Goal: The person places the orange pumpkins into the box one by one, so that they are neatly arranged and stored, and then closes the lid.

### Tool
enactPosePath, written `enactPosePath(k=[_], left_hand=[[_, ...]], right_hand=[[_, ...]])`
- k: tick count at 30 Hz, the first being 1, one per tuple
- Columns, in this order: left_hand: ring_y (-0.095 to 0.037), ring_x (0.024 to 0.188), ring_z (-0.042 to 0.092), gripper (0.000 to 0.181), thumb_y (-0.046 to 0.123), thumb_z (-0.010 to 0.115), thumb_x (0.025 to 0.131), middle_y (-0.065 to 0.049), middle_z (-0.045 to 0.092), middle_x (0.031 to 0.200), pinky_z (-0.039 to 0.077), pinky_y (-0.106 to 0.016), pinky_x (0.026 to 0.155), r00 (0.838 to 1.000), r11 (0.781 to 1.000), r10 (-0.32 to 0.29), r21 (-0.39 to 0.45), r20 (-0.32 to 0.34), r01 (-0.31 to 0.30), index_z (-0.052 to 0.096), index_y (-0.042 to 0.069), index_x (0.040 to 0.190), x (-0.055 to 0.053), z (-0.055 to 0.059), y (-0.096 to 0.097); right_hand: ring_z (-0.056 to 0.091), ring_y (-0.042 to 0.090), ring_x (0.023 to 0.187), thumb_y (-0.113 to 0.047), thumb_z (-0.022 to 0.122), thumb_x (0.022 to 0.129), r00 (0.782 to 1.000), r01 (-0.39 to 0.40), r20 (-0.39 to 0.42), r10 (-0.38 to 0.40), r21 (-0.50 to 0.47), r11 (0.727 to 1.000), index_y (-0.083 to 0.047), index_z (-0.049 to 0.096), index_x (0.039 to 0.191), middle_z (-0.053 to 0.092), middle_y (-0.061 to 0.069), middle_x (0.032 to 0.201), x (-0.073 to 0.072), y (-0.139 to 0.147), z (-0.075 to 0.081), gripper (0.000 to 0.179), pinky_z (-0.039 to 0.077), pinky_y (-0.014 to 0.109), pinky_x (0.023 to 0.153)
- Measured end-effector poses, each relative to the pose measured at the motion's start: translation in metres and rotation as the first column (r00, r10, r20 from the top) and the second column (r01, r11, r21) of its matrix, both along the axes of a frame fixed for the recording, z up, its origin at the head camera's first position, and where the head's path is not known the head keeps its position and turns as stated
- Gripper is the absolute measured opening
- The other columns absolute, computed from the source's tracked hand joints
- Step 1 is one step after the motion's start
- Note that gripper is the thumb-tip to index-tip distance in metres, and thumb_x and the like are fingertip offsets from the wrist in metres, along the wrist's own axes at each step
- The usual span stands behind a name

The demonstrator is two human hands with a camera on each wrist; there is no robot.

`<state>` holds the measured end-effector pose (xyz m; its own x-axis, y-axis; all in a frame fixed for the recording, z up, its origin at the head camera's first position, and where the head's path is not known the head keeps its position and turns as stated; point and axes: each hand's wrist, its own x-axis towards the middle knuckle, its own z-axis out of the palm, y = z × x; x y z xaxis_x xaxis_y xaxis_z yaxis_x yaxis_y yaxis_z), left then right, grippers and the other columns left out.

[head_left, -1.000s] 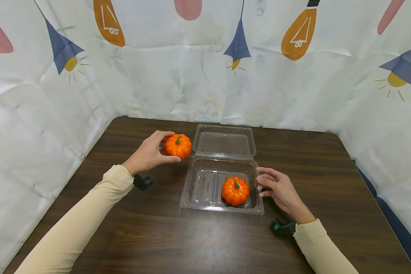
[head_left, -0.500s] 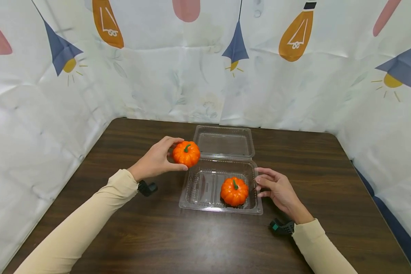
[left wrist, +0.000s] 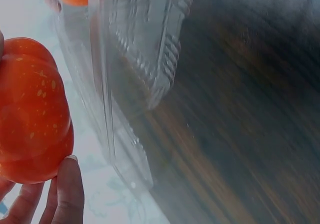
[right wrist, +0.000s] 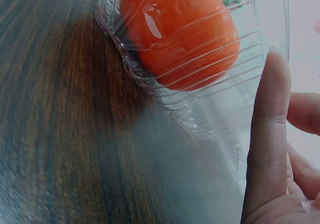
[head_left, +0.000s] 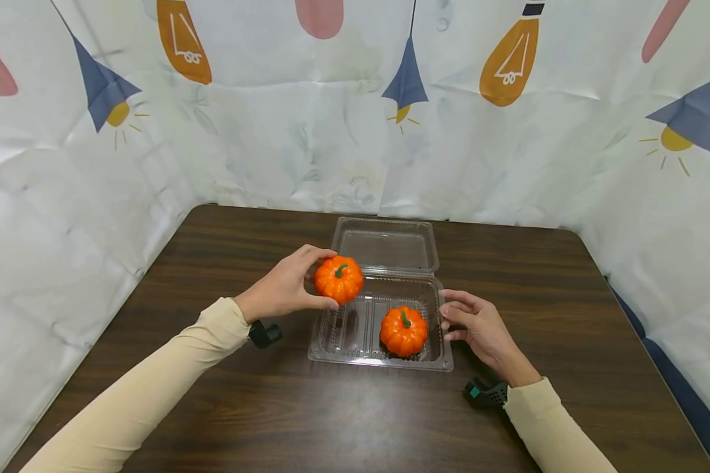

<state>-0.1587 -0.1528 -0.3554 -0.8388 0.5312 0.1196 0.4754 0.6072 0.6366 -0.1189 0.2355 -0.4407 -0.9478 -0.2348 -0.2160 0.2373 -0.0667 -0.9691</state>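
Left hand [head_left: 286,284] clamped on first pumpkin [head_left: 338,280], raised at left side of clear container [head_left: 355,360], toward middle of far edge of surface [head_left: 225,407]. Right hand [head_left: 484,332]: fingers loosely apart at right rim [head_left: 449,358]. Probably best: lower gently beside second pumpkin [head_left: 403,332].

I'm wearing cream sleeves [head_left: 148,394], seeing green-stemmed orange pumpkins [head_left: 403,332], brown-grained table [head_left: 331,414] at six o'clock, lamp-patterned white cloth [head_left: 325,157] at twelve.

Dark wood-grain table [head_left: 260,407] with an open, clear plastic hinged container [head_left: 359,332] on top.
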Motion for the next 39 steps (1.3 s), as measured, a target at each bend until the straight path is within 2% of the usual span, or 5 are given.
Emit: enactPosePath(k=[7, 16, 27, 39], left_hand=[[-0.024, 0.124, 0.063, 0.084, 0.039, 0.093, 0.076, -0.005, 0.057, 0.134, 0.061, -0.04, 0.097, 0.999, 0.999, -0.035, 0.008, -0.016, 0.035, 0.053, 0.013, 0.146, 0.004, -0.003, 0.009], [-0.021, 0.12, 0.064, 0.083, 0.038, 0.094, 0.075, -0.003, 0.056, 0.135, 0.062, -0.037, 0.096, 0.997, 0.997, -0.082, -0.005, 0.006, 0.082, 0.054, 0.015, 0.144, 0.007, -0.006, 0.018], [-0.023, 0.117, 0.066, 0.083, 0.039, 0.095, 0.074, -0.003, 0.057, 0.133, 0.061, -0.039, 0.097, 0.992, 0.988, -0.127, -0.094, -0.027, 0.124, 0.054, 0.016, 0.143, 0.011, -0.012, 0.029], [-0.023, 0.117, 0.065, 0.08, 0.038, 0.093, 0.076, -0.003, 0.055, 0.137, 0.059, -0.038, 0.1, 0.98, 0.963, -0.198, -0.18, 0.031, 0.2, 0.055, 0.016, 0.143, 0.013, -0.009, 0.037]], right_hand=[[0.069, 0.008, 0.072, -0.016, 0.067, 0.102, 1.0, 0.005, 0.006, -0.005, 0.006, 1.0, 0.0, 0.049, 0.146, 0.074, -0.009, 0.095, -0.001, 0.0, 0.001, 0.05, 0.064, 0.026, 0.067], [0.069, 0.008, 0.072, -0.017, 0.067, 0.102, 1.0, 0.005, 0.008, -0.005, 0.006, 1.0, -0.001, 0.051, 0.144, 0.074, -0.01, 0.095, -0.001, 0.0, 0.001, 0.048, 0.064, 0.026, 0.067], [0.069, 0.009, 0.073, -0.016, 0.068, 0.101, 1.0, 0.004, 0.004, -0.004, -0.008, 1.0, -0.005, 0.054, 0.141, 0.075, -0.009, 0.095, -0.003, 0.001, -0.001, 0.043, 0.064, 0.026, 0.066], [0.069, 0.009, 0.073, -0.015, 0.068, 0.101, 1.0, 0.008, 0.01, -0.008, -0.014, 1.0, -0.005, 0.054, 0.141, 0.074, -0.009, 0.095, -0.003, 0.002, -0.001, 0.044, 0.064, 0.026, 0.065]])
